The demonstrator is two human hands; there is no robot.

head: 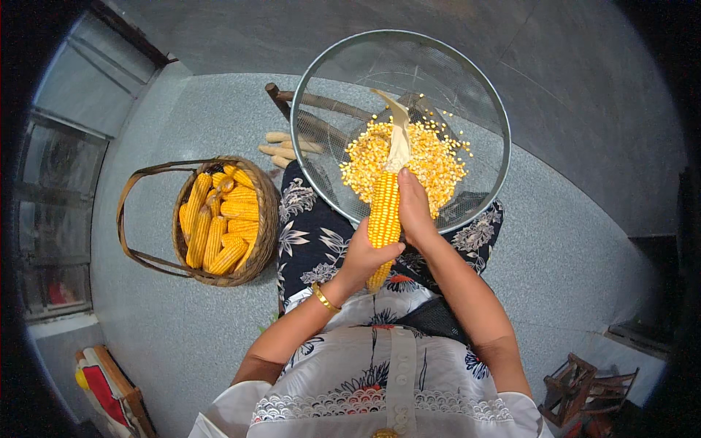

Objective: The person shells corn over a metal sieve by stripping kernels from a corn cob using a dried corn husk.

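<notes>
An ear of yellow corn (384, 211) lies lengthwise between my two hands, its dry husk (400, 137) still attached at the far end. My left hand (368, 249) grips the lower part, thumb across the kernels. Around the upper right side of the ear my right hand (414, 205) is closed, its thumb near the husk. Beyond the hands, a round metal mesh sieve (506, 137) rests over my knees. Loose corn kernels (438, 164) are heaped in it, under the husk and the ear's far end.
A woven basket (267, 219) with a tall handle stands on the floor at left, holding several ears of corn (223, 219). Bare cobs (282, 149) lie beyond it. A wooden frame (317, 104) shows partly under the sieve. Small wooden chairs (572, 388) stand at lower right.
</notes>
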